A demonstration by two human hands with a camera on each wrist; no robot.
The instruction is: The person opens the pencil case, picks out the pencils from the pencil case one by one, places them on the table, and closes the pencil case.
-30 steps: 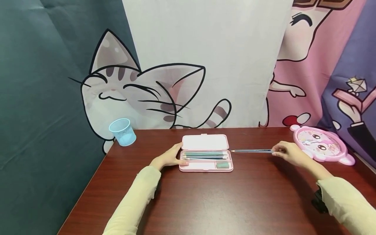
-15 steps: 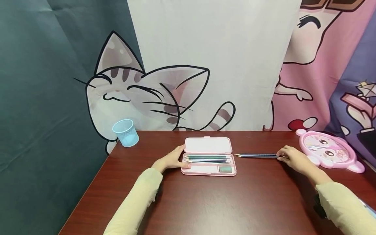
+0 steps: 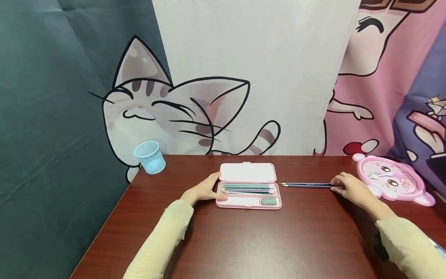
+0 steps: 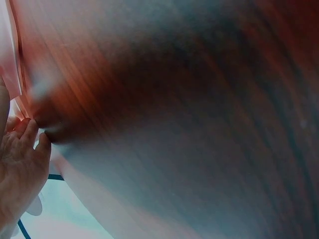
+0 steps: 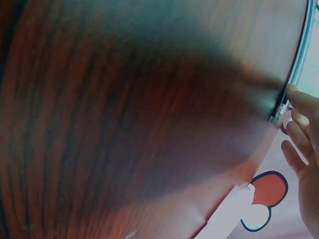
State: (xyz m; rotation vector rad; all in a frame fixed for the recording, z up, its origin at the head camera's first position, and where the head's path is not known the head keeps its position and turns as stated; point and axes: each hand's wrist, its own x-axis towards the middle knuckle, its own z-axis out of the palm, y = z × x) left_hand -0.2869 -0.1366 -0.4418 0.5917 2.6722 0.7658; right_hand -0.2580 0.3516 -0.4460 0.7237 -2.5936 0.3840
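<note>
A pink pencil case (image 3: 248, 206) lies open on the table, lid tipped back. Several pencils (image 3: 247, 188) fill its rear compartment, and a grey-green eraser (image 3: 268, 201) sits at the right of the front one. My left hand (image 3: 203, 190) grips the case's left end, thumb over the front compartment and fingers along the side. To the right, two dark blue pencils (image 3: 306, 185) lie side by side close over the table, sharpened tips toward the case. My right hand (image 3: 350, 190) pinches them near their back ends; the right wrist view shows the thumb (image 5: 301, 99) against them.
A pink animal-shaped clock (image 3: 390, 178) lies just beyond my right hand. At the back left corner stands a light blue mesh cup (image 3: 150, 158). The brown table (image 3: 265, 244) ends at a cartoon-printed curtain (image 3: 296, 77).
My right hand has lowered the two pencils toward the table, where they now lie flatter and side by side. The head view has shifted slightly. My left hand keeps its grip on the case.
</note>
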